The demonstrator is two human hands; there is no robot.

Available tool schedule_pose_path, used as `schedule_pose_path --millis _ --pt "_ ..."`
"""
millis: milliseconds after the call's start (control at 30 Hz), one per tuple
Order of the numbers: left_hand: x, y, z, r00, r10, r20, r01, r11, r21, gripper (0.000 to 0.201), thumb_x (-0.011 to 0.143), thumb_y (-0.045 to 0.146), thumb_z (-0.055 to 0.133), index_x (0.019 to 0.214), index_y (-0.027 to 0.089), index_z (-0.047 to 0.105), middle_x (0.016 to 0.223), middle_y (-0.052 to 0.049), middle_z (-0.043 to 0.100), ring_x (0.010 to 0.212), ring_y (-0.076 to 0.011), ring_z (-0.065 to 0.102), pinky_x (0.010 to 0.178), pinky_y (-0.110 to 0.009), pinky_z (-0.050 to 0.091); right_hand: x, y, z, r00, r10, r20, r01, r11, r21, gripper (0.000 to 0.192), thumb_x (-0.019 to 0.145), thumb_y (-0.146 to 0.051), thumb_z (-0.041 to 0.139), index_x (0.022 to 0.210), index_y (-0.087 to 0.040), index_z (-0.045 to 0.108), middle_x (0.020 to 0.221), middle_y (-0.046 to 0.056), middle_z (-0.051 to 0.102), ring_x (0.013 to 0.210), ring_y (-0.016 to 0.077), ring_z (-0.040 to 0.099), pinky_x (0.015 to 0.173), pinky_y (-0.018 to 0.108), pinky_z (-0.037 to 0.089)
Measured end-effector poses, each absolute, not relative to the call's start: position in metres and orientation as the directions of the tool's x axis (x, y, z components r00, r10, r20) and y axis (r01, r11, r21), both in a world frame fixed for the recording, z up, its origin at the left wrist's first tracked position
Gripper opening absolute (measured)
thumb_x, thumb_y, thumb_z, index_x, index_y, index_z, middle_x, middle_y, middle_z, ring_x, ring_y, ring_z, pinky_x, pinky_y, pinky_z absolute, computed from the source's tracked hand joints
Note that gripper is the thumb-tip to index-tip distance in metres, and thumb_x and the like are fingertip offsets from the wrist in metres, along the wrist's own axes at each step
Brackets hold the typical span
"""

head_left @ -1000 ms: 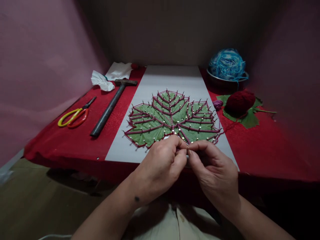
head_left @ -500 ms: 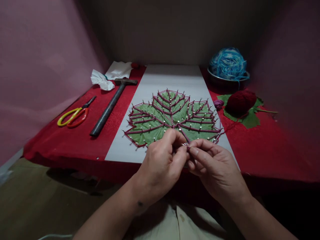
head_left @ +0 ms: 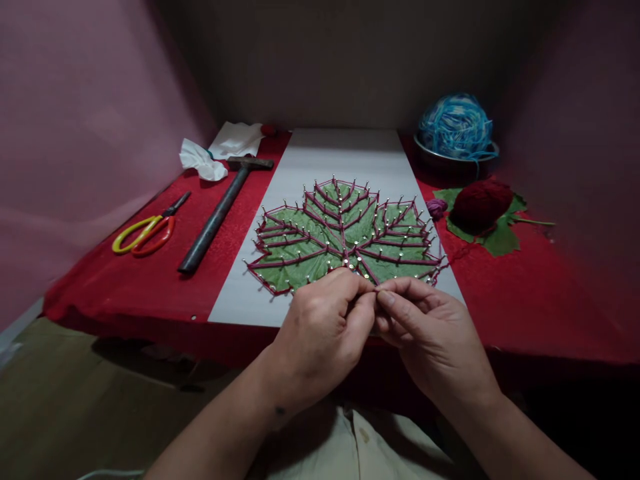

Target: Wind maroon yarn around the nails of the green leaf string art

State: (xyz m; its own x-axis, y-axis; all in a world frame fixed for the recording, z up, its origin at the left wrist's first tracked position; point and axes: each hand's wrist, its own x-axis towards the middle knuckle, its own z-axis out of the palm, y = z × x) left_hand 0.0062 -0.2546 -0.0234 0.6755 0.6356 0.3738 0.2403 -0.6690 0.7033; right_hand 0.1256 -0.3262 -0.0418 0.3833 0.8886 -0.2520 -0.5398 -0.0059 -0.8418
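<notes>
Right now I have both hands pinched together just off the near edge of the white board (head_left: 320,160), over its lower middle. My left hand (head_left: 320,333) is curled, thumb and forefinger closed on something small at the meeting point; my right hand (head_left: 430,333) mirrors it, thumb and forefinger pressed shut against the left fingertips. What sits between them is too small and too covered for me to tell, though it lies right at the bottom of the green leaf (head_left: 345,233), where the dark red yarn (head_left: 300,259) runs around the nails (head_left: 290,291) along the veins and outline. That leaf lies flat on the board, and the board rests on the red cloth (head_left: 125,287) covering the table. To the left of the board I see a hammer (head_left: 220,207) lying at an angle, its head toward the far side, and beyond it yellow and orange scissors (head_left: 145,233), well apart from my hands. Crumpled white paper (head_left: 210,157) sits near the hammer head. On the right a red yarn ball (head_left: 480,203) rests on a second leaf (head_left: 500,237), and behind it a blue yarn ball (head_left: 455,127) fills a metal bowl (head_left: 450,160).
</notes>
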Motion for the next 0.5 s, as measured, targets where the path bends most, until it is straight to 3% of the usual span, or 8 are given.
schedule_pose_path --millis 300,500 --pt "0.006 -0.261 -0.027 0.670 0.594 0.445 0.292 -0.763 0.577 0.019 0.088 0.012 0.045 0.084 0.011 0.063 0.075 -0.004 0.062 0.069 -0.0121 0.058 0.062 -0.022 0.043 0.119 -0.332 -0.051 0.511 0.856 -0.076 -0.315 0.104 -0.943 0.004 0.075 -0.024 0.072 0.079 -0.022 0.071 0.076 -0.001 0.065 0.066 0.0091 0.057 0.062 0.020 0.048" --pt "0.014 -0.265 -0.035 0.523 0.621 0.583 0.287 -0.773 0.566 0.014 0.079 0.009 0.050 0.072 0.011 0.061 0.063 -0.002 0.060 0.057 -0.0099 0.056 0.054 -0.020 0.041 0.114 -0.332 -0.050 0.562 0.827 -0.007 -0.255 0.165 -0.953 0.002 0.075 -0.023 0.072 0.075 -0.024 0.071 0.079 -0.002 0.066 0.075 0.0090 0.060 0.070 0.018 0.050"
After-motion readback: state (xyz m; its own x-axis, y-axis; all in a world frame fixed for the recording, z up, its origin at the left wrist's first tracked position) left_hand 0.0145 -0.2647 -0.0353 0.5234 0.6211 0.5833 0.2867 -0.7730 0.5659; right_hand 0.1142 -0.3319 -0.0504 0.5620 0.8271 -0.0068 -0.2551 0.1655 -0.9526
